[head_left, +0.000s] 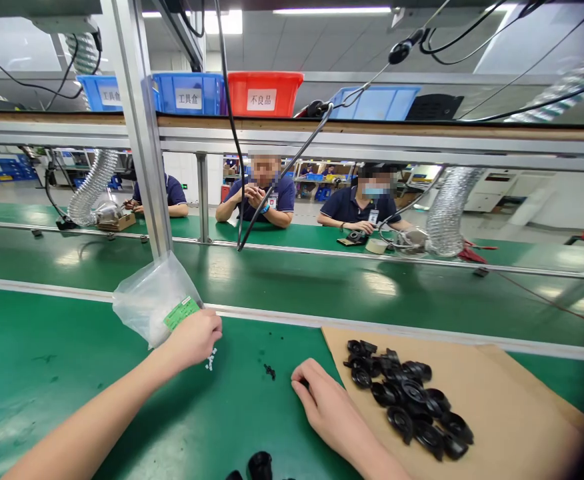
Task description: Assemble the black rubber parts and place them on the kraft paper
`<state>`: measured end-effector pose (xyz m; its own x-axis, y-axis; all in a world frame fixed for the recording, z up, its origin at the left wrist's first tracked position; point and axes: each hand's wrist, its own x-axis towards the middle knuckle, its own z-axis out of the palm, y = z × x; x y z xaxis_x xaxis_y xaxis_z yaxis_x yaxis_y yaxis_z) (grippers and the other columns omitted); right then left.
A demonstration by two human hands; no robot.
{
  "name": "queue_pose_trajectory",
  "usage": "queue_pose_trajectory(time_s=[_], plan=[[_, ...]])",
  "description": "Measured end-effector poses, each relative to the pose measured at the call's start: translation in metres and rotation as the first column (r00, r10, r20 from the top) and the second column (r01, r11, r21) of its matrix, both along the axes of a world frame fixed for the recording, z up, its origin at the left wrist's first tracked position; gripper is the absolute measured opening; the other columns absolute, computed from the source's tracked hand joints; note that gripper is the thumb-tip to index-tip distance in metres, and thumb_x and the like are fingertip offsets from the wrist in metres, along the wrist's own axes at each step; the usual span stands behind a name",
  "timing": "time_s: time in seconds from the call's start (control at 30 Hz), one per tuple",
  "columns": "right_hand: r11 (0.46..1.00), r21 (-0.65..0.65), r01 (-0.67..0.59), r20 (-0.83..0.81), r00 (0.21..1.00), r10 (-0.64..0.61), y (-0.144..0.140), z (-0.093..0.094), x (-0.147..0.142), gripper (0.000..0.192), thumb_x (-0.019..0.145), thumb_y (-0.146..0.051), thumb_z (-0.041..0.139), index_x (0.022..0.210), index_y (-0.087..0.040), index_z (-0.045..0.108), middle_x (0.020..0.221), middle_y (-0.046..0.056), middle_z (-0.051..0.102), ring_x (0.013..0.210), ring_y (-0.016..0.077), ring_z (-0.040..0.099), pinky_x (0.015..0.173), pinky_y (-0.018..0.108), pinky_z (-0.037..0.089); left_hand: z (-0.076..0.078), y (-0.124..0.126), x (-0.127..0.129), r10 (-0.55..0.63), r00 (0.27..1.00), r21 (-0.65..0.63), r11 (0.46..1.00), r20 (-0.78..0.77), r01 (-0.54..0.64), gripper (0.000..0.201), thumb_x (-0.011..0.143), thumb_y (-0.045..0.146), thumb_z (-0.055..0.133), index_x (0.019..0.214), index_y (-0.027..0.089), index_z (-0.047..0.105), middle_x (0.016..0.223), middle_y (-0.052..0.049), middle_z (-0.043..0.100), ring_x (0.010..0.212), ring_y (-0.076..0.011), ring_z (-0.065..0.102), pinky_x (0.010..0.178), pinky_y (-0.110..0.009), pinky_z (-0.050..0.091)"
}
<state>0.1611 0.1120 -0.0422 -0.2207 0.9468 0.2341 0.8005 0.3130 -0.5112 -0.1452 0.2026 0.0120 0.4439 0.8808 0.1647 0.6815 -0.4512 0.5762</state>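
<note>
Right hand (329, 403) is resting flat, fingers together, pinching nothing visible, beside black caps (407, 400) heaped on cardboard (512, 400) for easy reach; left hand (192, 340) is clamping a tilted plastic bag (152, 300), spilling 1 cluster of white bits (212, 360); beyond, the green belt (322, 280) is lying.

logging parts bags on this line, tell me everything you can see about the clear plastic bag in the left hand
The plastic bag is clear, thin and crinkled, looks like soft film, and carries a green printed label near its lower edge. The left hand grips it at that lower end, lifted off the green mat, with the bag's bulk up and to the left. Tiny white pieces show just beneath the hand.
</note>
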Motion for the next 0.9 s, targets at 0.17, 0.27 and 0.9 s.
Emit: queue_pose_trajectory(time_s=[0.17, 0.27, 0.9], plan=[[0.992, -0.013, -0.123, -0.395, 0.912, 0.107, -0.008, 0.006, -0.021, 0.022, 0.108, -0.036, 0.048, 0.093, -0.023, 0.057, 0.092, 0.002, 0.058, 0.074, 0.018, 0.055, 0.067, 0.029, 0.045, -0.034, -0.058, 0.068, 0.044, 0.859, -0.427, 0.88, 0.51, 0.209, 0.028, 0.098, 0.043, 0.053, 0.086, 0.018, 0.059, 0.067, 0.0, 0.059, 0.054, -0.0128, 0.05, 0.052, -0.023, 0.039], [0.985, -0.005, -0.175, -0.568, 0.811, 0.141, -0.015, 0.005, -0.029, 0.025, 0.108, -0.042, 0.051, 0.095, -0.022, 0.058, 0.095, 0.004, 0.057, 0.08, 0.0184, 0.056, 0.071, 0.029, 0.047, -0.059, -0.083, 0.091, 0.338, 0.558, -0.621, 0.635, 0.758, 0.459, 0.037, 0.083, 0.048, 0.077, 0.079, 0.017, 0.057, 0.068, 0.002, 0.056, 0.054, -0.009, 0.043, 0.053, -0.022, 0.03], [0.983, -0.001, -0.182, -0.568, 0.809, 0.149, -0.019, -0.001, -0.035, 0.021, 0.106, -0.037, 0.056, 0.095, -0.021, 0.065, 0.094, 0.004, 0.061, 0.077, 0.017, 0.058, 0.068, 0.027, 0.046, -0.076, -0.083, 0.092, 0.356, 0.476, -0.584, 0.628, 0.804, 0.515, 0.044, 0.082, 0.053, 0.083, 0.08, 0.016, 0.06, 0.062, 0.004, 0.056, 0.054, -0.0089, 0.044, 0.056, -0.025, 0.026]])
